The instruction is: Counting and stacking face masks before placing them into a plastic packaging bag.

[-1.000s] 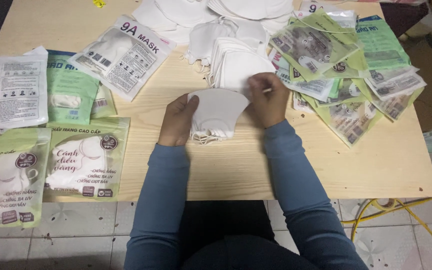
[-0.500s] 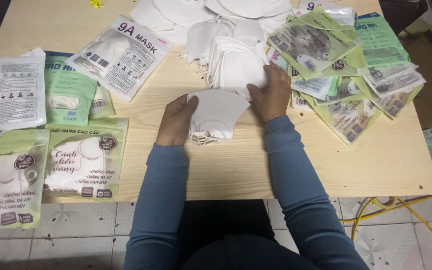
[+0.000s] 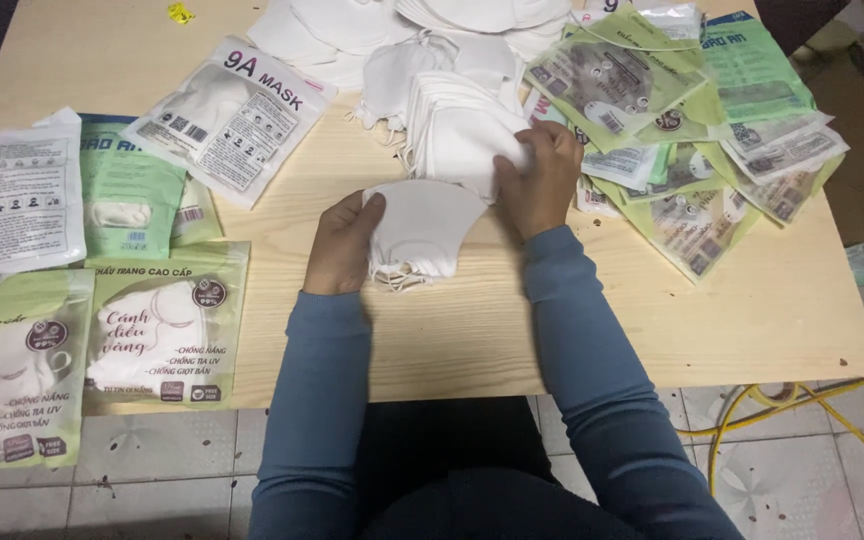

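Observation:
A small stack of white folded face masks (image 3: pixel 422 225) lies on the wooden table (image 3: pixel 472 330) in front of me. My left hand (image 3: pixel 344 245) holds the stack's left edge, fingers curled on it. My right hand (image 3: pixel 542 175) is farther back and to the right, fingers closed on a mask at the near end of a larger row of white masks (image 3: pixel 457 130).
Packaged masks in green and white pouches (image 3: pixel 167 325) lie along the left side. Another white pouch (image 3: pixel 227 115) lies at the back left. A heap of empty green pouches (image 3: pixel 672 110) covers the right. Loose masks (image 3: pixel 422 25) lie at the far edge. Yellow cable (image 3: pixel 802 410) runs on the floor.
My right hand has left the right edge of the small stack and moved back and right onto the larger row of masks. My left hand has stayed on the stack.

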